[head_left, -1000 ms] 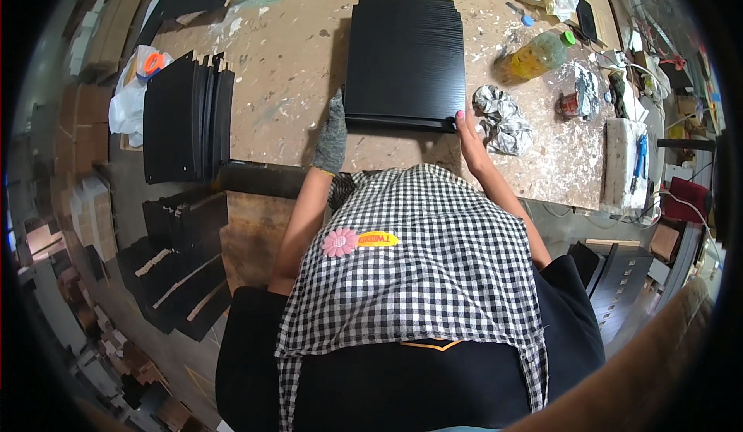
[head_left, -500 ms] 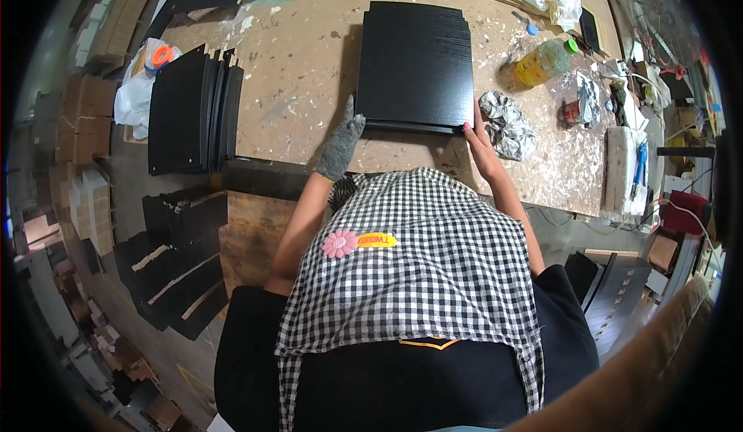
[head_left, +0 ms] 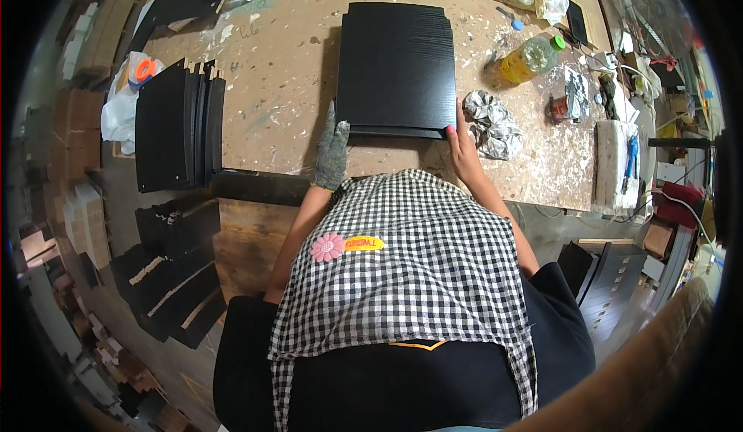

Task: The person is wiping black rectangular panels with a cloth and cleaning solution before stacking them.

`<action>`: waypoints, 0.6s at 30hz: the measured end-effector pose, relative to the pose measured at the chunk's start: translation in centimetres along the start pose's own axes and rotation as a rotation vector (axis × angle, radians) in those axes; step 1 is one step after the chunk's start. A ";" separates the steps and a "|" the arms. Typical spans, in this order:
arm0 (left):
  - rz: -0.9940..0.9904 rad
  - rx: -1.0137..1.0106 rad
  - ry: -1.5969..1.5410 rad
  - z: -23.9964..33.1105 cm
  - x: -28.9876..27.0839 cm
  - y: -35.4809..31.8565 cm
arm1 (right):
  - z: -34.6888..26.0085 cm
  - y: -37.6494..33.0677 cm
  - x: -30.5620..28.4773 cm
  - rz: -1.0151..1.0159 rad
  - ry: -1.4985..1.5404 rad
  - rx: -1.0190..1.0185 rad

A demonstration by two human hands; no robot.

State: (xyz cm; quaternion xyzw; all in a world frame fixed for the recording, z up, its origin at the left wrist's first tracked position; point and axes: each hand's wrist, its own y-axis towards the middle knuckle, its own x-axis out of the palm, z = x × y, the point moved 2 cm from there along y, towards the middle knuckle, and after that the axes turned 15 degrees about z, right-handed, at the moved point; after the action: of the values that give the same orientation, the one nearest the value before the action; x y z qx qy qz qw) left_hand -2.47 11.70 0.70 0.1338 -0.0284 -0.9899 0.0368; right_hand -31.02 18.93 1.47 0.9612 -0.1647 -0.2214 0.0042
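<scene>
A stack of flat black wood-grain panels [head_left: 396,68] lies on the paint-spattered workbench [head_left: 271,84] in front of me. My left hand [head_left: 333,149], in a grey glove, grips the stack's near left corner. My bare right hand [head_left: 462,142] holds the near right corner, fingertips on the top panel. A black-and-white checked apron [head_left: 402,277] hides my lower arms and the bench edge below the stack.
Several black panels [head_left: 178,134] stand on edge at the bench's left end, beside a white plastic bag [head_left: 124,99]. A crumpled grey rag [head_left: 495,126] and a yellow bottle [head_left: 526,59] lie right of the stack. More black panels [head_left: 170,277] lie on the floor at left.
Both hands stayed at the near corners of the stack. My left hand shifted slightly toward me along the corner, and the stack now sits squarer to the bench edge.
</scene>
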 end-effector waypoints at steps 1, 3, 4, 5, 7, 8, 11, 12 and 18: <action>-0.001 -0.002 -0.001 -0.1 0.1 0.0 | 0.0 -0.2 -0.1 0.007 -0.019 -0.006; 0.011 -0.047 -0.043 0.0 0.3 -0.1 | 0.2 -0.6 -0.1 0.013 -0.031 -0.023; 0.006 -0.050 -0.043 0.1 0.3 -0.1 | 0.2 -0.8 -0.2 0.020 -0.042 -0.041; 0.004 -0.061 -0.035 0.1 0.2 -0.1 | 0.1 -1.0 -0.4 0.017 -0.066 -0.038; 0.004 -0.019 0.021 0.3 -0.1 -0.1 | 0.1 -1.6 -0.6 0.007 -0.074 -0.046; -0.001 -0.018 0.019 0.3 -0.2 -0.2 | 0.1 -1.9 -0.7 -0.006 -0.079 -0.056; 0.005 0.029 0.008 0.9 0.0 -0.4 | -0.5 -1.9 -0.9 -0.006 -0.044 -0.035; 0.002 0.029 0.004 0.8 0.0 -0.4 | -0.6 -1.8 -0.9 0.008 -0.035 -0.024; 0.011 -0.027 0.071 2.0 0.3 -0.7 | -0.3 -1.5 -0.7 0.056 -0.022 -0.061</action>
State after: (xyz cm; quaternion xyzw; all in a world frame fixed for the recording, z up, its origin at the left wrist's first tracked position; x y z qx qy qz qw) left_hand -3.32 12.51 2.53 0.1680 -0.0147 -0.9846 0.0451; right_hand -30.98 20.53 1.88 0.9532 -0.1845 -0.2366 0.0381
